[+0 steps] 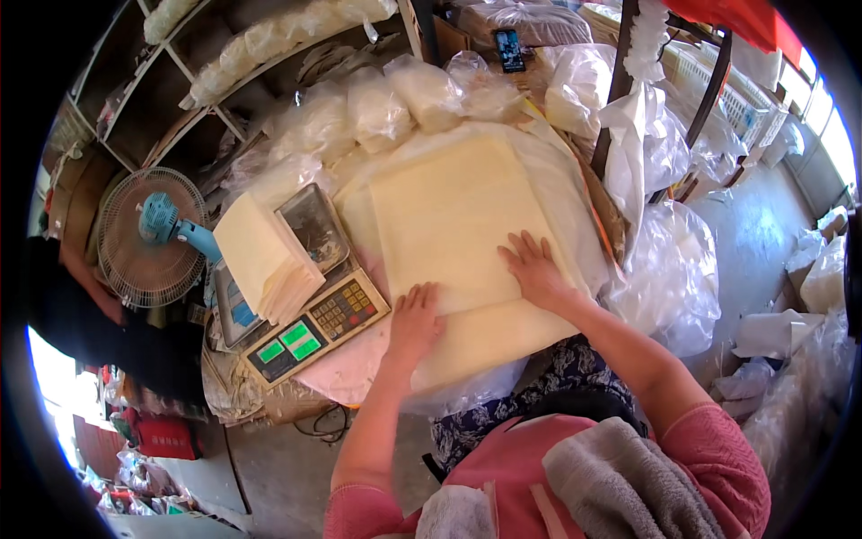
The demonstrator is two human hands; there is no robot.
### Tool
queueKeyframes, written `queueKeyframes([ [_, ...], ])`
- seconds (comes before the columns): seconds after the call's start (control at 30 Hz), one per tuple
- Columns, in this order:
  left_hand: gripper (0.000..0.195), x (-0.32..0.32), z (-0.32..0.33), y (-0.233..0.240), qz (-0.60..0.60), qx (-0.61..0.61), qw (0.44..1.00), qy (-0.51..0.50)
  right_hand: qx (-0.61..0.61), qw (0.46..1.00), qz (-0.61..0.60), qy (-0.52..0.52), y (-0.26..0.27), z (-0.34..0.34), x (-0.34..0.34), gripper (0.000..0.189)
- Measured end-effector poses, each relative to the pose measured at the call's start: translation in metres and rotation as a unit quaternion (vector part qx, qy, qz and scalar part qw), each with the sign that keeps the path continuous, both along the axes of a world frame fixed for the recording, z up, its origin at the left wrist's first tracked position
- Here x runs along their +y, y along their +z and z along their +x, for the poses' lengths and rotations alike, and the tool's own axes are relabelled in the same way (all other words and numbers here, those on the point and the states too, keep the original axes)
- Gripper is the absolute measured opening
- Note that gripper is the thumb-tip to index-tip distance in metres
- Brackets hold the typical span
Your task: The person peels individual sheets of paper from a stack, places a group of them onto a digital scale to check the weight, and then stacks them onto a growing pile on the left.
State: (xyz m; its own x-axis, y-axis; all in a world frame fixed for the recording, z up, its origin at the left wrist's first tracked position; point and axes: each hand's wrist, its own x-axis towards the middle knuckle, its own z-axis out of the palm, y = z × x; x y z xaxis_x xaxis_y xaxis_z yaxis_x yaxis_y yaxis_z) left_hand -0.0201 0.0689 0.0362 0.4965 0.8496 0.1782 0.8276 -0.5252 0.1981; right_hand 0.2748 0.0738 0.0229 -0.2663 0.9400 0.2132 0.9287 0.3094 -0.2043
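Large cream-coloured sheets [458, 202] lie flat on the work table, their near part reaching down over the table's front edge. My left hand [416, 327] rests palm down on the lower left part of the sheets, fingers pointing away from me. My right hand [535, 269] lies spread on their right side, a little farther away. Neither hand grips anything. To the left stands a digital scale [316, 323] with green displays and a keypad. A folded stack of cream sheets [266, 259] sits on the metal pan of the scale.
Filled clear plastic bags [380, 111] line the table's back edge. A phone [509, 50] stands behind them. A blue fan [158, 219] is left of the scale, with another person's arm [94, 283] beside it. A large plastic bag [667, 283] hangs at the right.
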Motion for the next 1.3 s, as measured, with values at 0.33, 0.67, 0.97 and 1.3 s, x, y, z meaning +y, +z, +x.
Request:
queueKeyframes([
  [0.33,0.065,-0.020,0.021,0.075,0.143,-0.399,0.893,0.150,0.171,0.976,-0.001,0.137,0.138,-0.065,-0.015,0.057],
  [0.67,0.050,-0.043,-0.033,-0.025,-0.066,-0.304,0.950,0.000,0.425,0.866,-0.221,0.143,0.015,0.036,-0.060,0.033],
  [0.97,0.078,-0.029,0.023,-0.004,0.021,-0.117,0.987,0.110,0.271,0.936,-0.179,-0.133,0.029,0.013,-0.028,0.046],
  [1.3,0.058,0.002,-0.008,-0.005,0.005,0.003,1.000,-0.026,-0.065,0.988,-0.103,0.096,0.052,0.019,-0.019,0.094],
])
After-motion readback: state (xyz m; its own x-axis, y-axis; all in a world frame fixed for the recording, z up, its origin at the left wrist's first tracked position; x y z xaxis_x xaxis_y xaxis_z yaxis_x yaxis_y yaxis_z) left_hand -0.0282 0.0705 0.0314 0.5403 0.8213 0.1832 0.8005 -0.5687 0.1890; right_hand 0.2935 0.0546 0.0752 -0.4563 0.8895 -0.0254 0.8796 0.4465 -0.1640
